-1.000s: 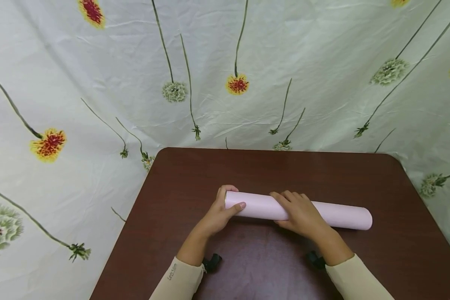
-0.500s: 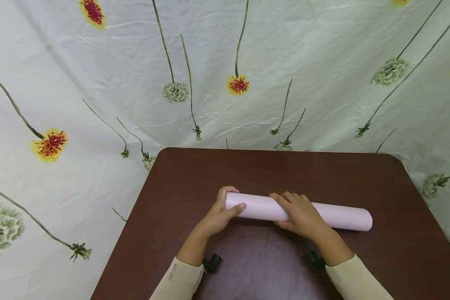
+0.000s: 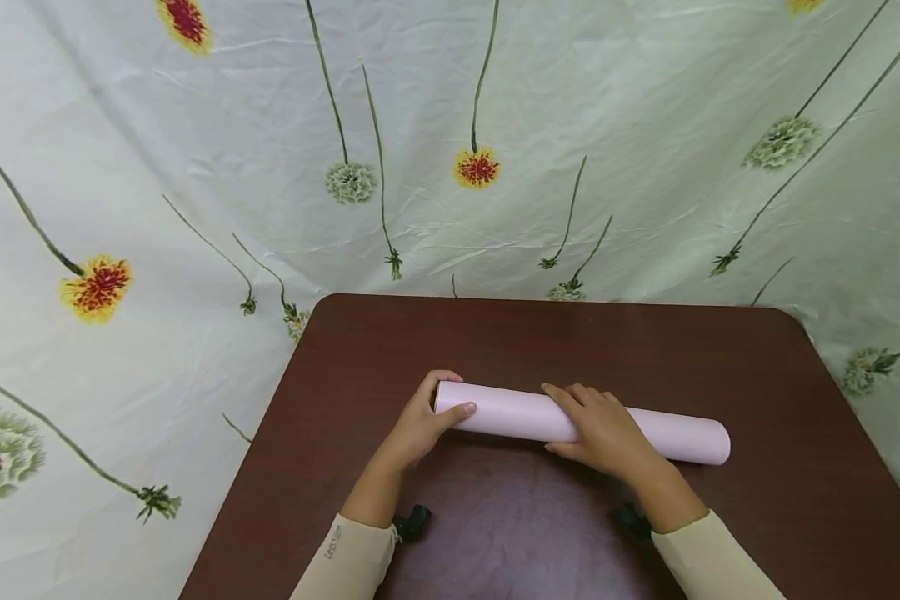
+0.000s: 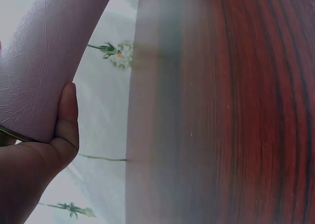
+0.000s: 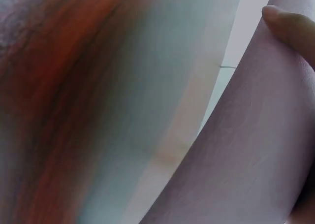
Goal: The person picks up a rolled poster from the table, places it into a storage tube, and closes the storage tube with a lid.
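Observation:
A long pale pink roll [image 3: 513, 412] with a faintly creased surface lies sideways between my hands, its right end tilted slightly nearer to me. My left hand [image 3: 417, 425] grips its left end, thumb on the near side and fingers round the far side. In the left wrist view the thumb [image 4: 69, 111] presses along the edge of the roll [image 4: 39, 61], close to its rim. Over the middle of the roll, my right hand [image 3: 603, 429] holds it from above. The right wrist view shows a thumb [image 5: 288, 27] lying on the pink surface [image 5: 241, 130].
A dark brown wooden table [image 3: 510, 525] with rounded far corners lies under the roll. Behind it and to the left hangs a white cloth [image 3: 270, 125] printed with flowers. Dark straps [image 3: 412, 523] sit at both wrists, beside cream sleeves [image 3: 352, 554].
The roll has shifted a little to the left, and my left hand has moved left with it. My right hand has stayed nearly in place over the middle.

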The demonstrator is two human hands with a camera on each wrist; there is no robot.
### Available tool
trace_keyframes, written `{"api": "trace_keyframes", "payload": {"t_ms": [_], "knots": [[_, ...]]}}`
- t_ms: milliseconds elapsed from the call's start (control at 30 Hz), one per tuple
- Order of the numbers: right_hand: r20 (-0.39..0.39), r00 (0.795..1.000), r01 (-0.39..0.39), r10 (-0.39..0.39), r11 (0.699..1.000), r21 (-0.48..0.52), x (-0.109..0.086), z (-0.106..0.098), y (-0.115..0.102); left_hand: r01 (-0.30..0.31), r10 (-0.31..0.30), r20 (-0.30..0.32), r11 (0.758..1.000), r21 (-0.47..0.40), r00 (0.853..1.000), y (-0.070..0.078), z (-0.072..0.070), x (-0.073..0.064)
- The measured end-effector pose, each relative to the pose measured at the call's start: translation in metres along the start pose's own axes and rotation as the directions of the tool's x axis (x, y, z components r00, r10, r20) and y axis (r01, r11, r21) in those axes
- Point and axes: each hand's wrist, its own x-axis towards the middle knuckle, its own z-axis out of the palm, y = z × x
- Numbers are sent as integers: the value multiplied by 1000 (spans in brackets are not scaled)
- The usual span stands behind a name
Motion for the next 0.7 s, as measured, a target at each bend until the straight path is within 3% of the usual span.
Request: {"api": "trace_keyframes", "payload": {"t_ms": [267,467,567,700], "knots": [[-71,997,7,-6,1000,17,-7,5,9,7,-8,-4,990,-143,1000,-3,-15,0],[-121,988,-85,94,993,76,-22,2,26,4,-15,-73,990,-140,997,-7,-34,0],[-181,966,-159,183,978,135,-30,-1,35,15,-29,-100,989,-144,995,-10,-42,-1],[-240,912,-280,333,932,231,-40,-5,42,20,-38,-122,989,-147,992,-12,-49,-2]]}}
